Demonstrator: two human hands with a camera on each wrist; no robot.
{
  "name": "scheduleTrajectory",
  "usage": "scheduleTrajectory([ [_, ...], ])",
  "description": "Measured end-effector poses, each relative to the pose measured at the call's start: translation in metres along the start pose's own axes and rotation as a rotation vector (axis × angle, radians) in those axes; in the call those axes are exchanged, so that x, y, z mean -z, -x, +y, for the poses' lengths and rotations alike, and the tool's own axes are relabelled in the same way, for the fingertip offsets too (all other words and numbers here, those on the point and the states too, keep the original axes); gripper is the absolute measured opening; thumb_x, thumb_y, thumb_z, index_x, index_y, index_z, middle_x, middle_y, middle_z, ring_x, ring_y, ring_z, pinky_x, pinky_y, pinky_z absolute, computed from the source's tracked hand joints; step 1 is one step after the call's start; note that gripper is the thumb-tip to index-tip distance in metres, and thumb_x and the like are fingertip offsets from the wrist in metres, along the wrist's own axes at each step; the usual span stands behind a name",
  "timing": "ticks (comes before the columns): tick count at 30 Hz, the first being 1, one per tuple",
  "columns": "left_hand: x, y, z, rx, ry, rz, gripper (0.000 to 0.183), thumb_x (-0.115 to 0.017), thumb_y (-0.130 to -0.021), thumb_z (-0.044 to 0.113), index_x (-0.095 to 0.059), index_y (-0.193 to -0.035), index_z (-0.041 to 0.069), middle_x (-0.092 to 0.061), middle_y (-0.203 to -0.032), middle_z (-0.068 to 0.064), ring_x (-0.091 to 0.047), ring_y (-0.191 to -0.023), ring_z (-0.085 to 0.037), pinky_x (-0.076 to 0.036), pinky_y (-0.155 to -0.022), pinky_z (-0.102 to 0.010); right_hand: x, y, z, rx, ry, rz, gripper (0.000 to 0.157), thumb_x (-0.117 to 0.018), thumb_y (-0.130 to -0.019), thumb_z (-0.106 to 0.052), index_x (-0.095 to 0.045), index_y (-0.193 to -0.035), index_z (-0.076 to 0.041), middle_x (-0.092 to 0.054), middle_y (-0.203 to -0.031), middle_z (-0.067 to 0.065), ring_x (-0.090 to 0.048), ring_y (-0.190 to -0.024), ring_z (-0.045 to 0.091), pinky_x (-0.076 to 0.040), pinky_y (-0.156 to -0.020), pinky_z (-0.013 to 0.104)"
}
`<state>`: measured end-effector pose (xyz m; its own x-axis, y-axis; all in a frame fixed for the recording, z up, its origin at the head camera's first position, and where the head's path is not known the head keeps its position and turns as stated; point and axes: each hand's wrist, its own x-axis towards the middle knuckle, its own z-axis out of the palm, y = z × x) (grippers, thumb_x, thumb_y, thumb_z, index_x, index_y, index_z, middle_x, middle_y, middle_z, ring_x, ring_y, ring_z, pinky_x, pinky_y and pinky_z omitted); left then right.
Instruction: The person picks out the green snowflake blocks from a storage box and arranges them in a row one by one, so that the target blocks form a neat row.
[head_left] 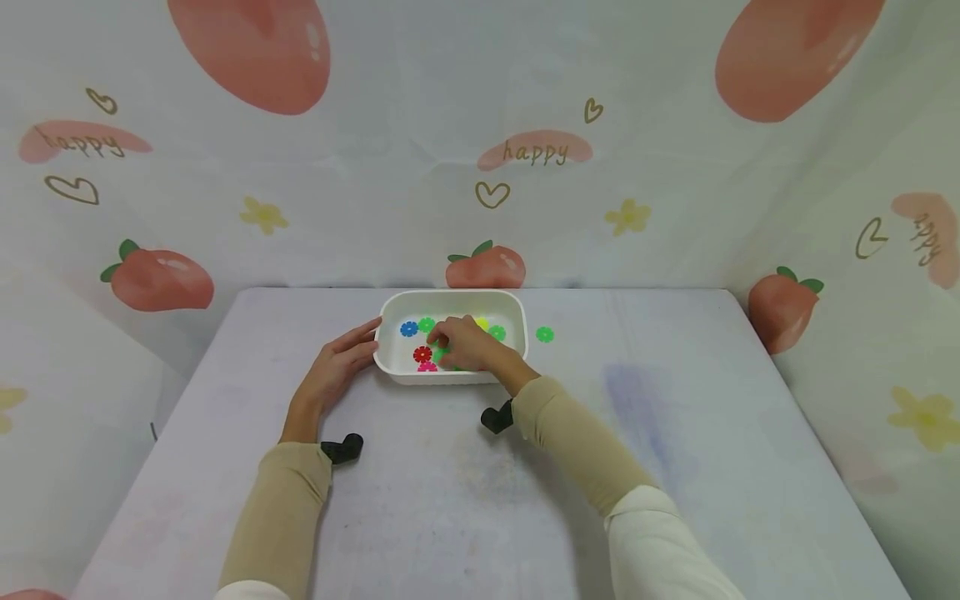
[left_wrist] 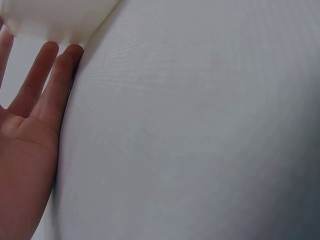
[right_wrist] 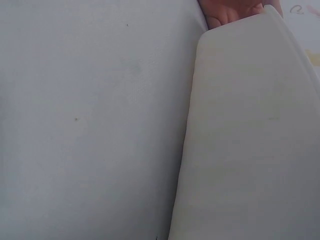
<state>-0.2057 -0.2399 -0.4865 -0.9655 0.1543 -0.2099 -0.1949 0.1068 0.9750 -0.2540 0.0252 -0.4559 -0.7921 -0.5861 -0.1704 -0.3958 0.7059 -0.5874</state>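
A white plastic tray [head_left: 386, 367] stands at the back of the table and holds several flower-shaped discs. Among them are a blue disc [head_left: 408, 329], a red disc [head_left: 422, 354], a pink disc [head_left: 427, 367] and a green disc [head_left: 426, 324]. My left hand [head_left: 334, 371] touches the tray's left end with extended fingers; in the left wrist view its fingertips [left_wrist: 50, 47] meet the wall. Inside the tray, my right hand [head_left: 468, 343] reaches down with bent fingers beside a green disc. Whether it pinches a disc is hidden.
A single green disc [head_left: 545, 334] lies on the table [head_left: 420, 500] to the right of the tray. Behind the table hangs a fruit-printed cloth [head_left: 405, 167]. Black wrist mounts [head_left: 345, 448] stick out from both sleeves.
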Motion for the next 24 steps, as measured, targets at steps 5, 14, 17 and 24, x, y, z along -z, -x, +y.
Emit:
scheduleTrajectory([
  [5,-0.001,0.000,-0.001,0.002,0.006,-0.004,0.059,-0.062,-0.102,0.037,-0.044,-0.156,0.024,-0.041,-0.163,-0.010,-0.057,-0.126,-0.001,-0.049,-0.102,-0.012,0.001,0.003,0.000,-0.029,-0.013,0.010,0.025,-0.075,-0.093,-0.018,-0.073,-0.118,-0.012,-0.069,-0.110,0.003,-0.057,-0.105,0.018,-0.050,-0.101,0.032],
  [14,-0.003,-0.001,-0.002,0.002,0.036,-0.004,0.058,-0.063,-0.102,0.032,-0.045,-0.156,0.022,-0.041,-0.162,-0.011,-0.059,-0.123,0.000,-0.050,-0.098,-0.010,0.010,0.012,0.007,-0.076,-0.111,0.085,0.021,-0.068,-0.098,-0.019,-0.071,-0.116,-0.008,-0.071,-0.107,0.004,-0.059,-0.098,0.018,-0.053,-0.094,0.031],
  [17,-0.002,0.000,-0.002,0.000,0.031,-0.007,0.057,-0.062,-0.102,0.032,-0.044,-0.156,0.022,-0.041,-0.163,-0.011,-0.059,-0.123,0.000,-0.050,-0.098,-0.010,0.016,0.015,0.008,-0.089,-0.154,0.103,0.022,-0.068,-0.098,-0.019,-0.069,-0.116,-0.008,-0.071,-0.105,0.005,-0.062,-0.094,0.018,-0.055,-0.090,0.031],
  [24,0.000,0.001,0.000,-0.013,0.015,-0.003,0.058,-0.062,-0.102,0.034,-0.044,-0.156,0.021,-0.042,-0.162,-0.012,-0.059,-0.123,0.000,-0.050,-0.098,-0.010,0.027,0.021,0.009,-0.075,-0.227,0.168,0.021,-0.069,-0.098,-0.025,-0.071,-0.112,-0.009,-0.073,-0.097,0.005,-0.065,-0.083,0.016,-0.053,-0.078,0.023],
])
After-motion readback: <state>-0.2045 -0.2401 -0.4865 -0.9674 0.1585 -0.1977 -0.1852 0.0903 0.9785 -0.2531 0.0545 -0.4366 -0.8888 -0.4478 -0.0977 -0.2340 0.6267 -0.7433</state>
